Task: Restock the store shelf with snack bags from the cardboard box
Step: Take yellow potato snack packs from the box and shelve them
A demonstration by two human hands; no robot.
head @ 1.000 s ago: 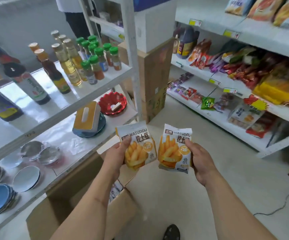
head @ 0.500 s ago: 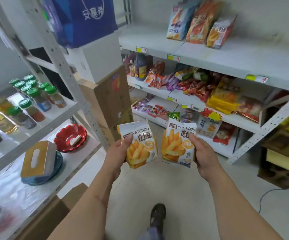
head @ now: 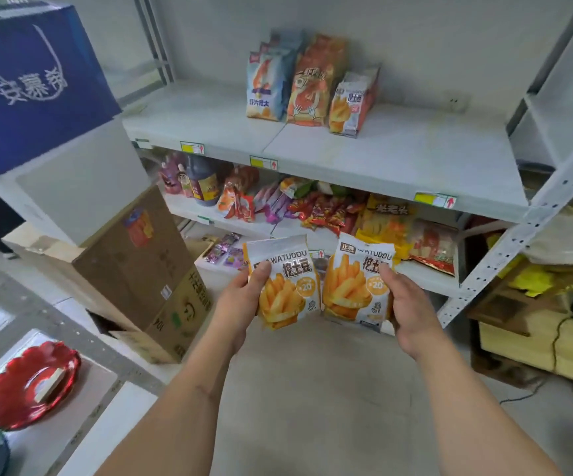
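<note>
Facing the shelf [head: 398, 159]: one fry bag [head: 283, 283] gripped per hand, left [head: 240, 297], right [head: 407, 304]; matching stock [head: 352, 104] already shelved, both still unplaced.

The view has swung from the side rack to the snack shelf [head: 381, 159] — red dish [head: 31, 383] now lower left.

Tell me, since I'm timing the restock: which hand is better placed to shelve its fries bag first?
Probably the right hand: its fries bag sits more nearly below the matching bags on the top shelf.
</note>
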